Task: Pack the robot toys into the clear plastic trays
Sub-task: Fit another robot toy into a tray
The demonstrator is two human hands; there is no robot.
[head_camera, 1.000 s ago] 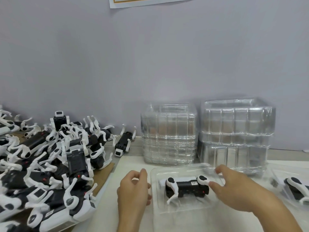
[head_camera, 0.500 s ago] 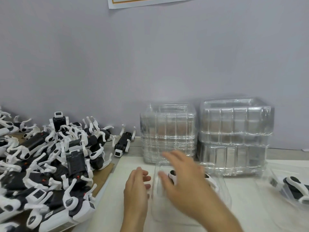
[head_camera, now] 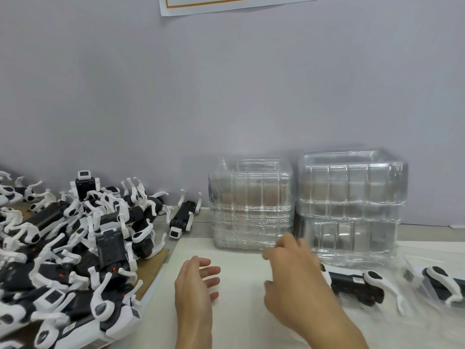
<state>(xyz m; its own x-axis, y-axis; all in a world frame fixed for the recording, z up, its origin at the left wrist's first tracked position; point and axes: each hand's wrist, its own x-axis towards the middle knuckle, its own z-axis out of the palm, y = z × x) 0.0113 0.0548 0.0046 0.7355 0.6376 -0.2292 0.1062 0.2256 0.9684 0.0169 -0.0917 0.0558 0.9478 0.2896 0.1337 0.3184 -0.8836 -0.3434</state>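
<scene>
Packed tray (head_camera: 352,285) shifted right; both hands (head_camera: 289,280) empty.

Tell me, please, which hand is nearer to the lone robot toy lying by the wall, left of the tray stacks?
The left hand is nearer, just below and right of that toy. The right hand is farther right, reaching toward the shorter tray stack.

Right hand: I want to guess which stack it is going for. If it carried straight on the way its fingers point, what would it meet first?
Probably the left stack of clear trays; the right hand has its fingertips near that stack's lower right corner, though depth is unclear.
</scene>
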